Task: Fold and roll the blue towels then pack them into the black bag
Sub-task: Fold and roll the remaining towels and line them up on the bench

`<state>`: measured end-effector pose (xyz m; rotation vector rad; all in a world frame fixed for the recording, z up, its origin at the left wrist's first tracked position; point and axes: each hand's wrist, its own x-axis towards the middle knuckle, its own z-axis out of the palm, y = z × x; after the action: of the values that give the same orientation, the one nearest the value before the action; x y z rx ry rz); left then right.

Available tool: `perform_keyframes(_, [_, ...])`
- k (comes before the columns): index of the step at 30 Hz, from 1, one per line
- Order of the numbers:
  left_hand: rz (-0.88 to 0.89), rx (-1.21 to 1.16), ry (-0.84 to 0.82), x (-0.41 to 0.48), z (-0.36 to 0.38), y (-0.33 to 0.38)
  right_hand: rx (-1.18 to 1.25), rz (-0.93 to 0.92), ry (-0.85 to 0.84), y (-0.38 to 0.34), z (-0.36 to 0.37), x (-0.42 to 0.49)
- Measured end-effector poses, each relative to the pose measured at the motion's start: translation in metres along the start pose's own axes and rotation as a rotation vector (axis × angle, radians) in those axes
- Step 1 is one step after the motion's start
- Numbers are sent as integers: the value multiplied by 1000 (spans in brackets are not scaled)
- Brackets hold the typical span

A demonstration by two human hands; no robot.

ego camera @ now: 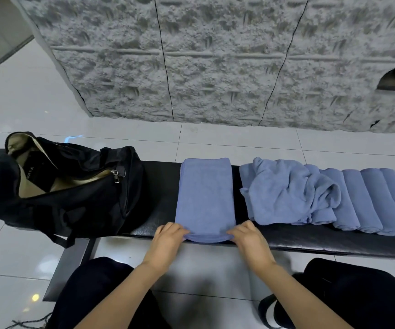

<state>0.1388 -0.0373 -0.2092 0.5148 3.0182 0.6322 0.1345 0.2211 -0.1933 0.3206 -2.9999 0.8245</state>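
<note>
Currently left hand, right hand pinch folded towel near edge; thumbs out of sight.

**A:** where's the cam mounted?

**B:** On my head, wide-angle, aimed forward and down. The table runs straight across mid-frame, pretty near. My left hand and right hand sit close in at its front edge. Tiled floor beyond it, then the grey wall facing me up top.

towels: soft terry cloth | bench: glossy leatherette | bag: matt fabric
</note>
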Motion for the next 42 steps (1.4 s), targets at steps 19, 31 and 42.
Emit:
perform_keyframes(19, [320, 256, 128, 17, -7, -7, -369, -382, -5, 1, 3, 2])
perform_keyframes(31, [-125, 79, -62, 26, -32, 8, -20, 298, -285, -32, -15, 23])
perform_keyframes(42, [81, 276, -32, 37, -16, 11, -449, -134, -109, -32, -4, 15])
